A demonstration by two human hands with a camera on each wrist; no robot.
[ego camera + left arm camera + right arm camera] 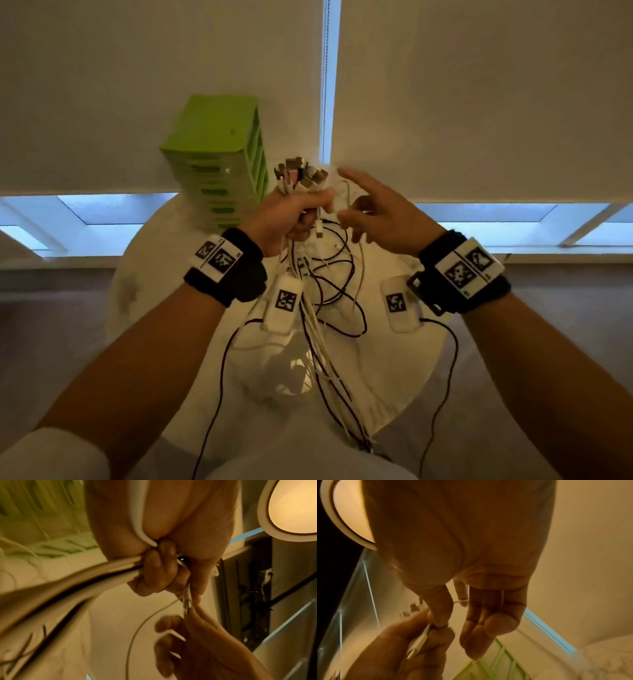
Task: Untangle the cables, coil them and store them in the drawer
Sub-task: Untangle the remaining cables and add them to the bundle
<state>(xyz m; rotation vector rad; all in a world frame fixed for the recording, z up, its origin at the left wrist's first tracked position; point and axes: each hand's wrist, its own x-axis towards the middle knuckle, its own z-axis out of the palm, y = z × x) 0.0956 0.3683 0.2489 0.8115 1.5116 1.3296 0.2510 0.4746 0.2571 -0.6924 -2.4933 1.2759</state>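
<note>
A bundle of white & black cables is gripped in the fisted left hand at frame centre — plugs up. Right hand beside, fingers loosely spread; thin white strand touched by thumb. Green plastic drawer tower upper left.

Two hands, left and right, one green drawer unit, one round surface, many tangled cables, too many to count, two blinds

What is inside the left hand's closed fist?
The left hand grips a bundle of cables: connector ends fan out above the fist, white and black cords hang below. How they cross inside the grip is hidden by the fingers.
</note>
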